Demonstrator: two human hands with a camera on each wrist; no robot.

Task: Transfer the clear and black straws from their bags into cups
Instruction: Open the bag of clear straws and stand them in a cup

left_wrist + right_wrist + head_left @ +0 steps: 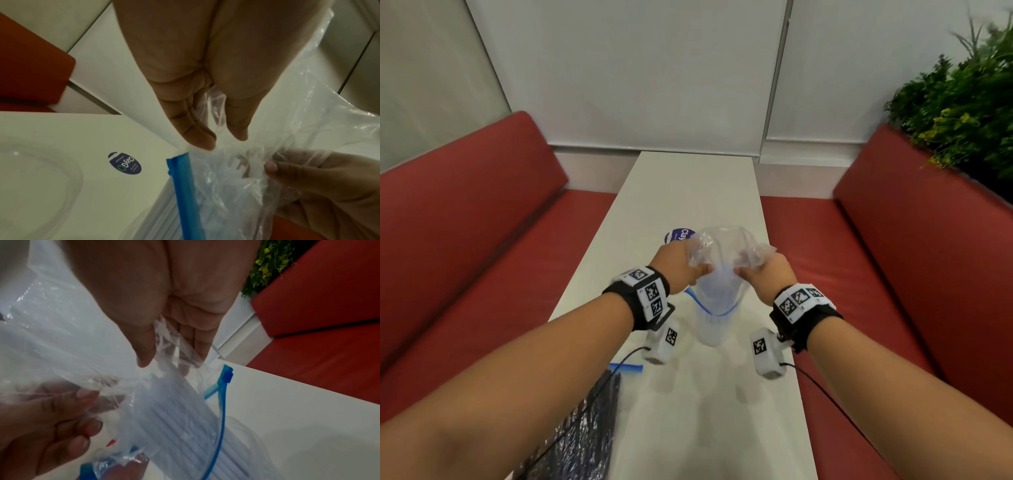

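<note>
Both my hands hold a clear plastic zip bag (726,245) upside down over the white table (688,192). My left hand (702,270) pinches the crumpled film on the left and my right hand (739,272) pinches it on the right. A bundle of clear straws (717,291) hangs inside, its lower end passing the bag's blue zip mouth (717,312) into a clear cup (710,330) standing below. Close up, the straws (180,426) run down past the blue zip (221,418). A bag of black straws (585,425) lies at the near left.
A round dark blue sticker (679,235) sits on the table just behind the bag. Red bench seats (482,240) flank the narrow table on both sides, with a plant (962,113) behind the right backrest. Cables trail from both wrist cameras across the near table.
</note>
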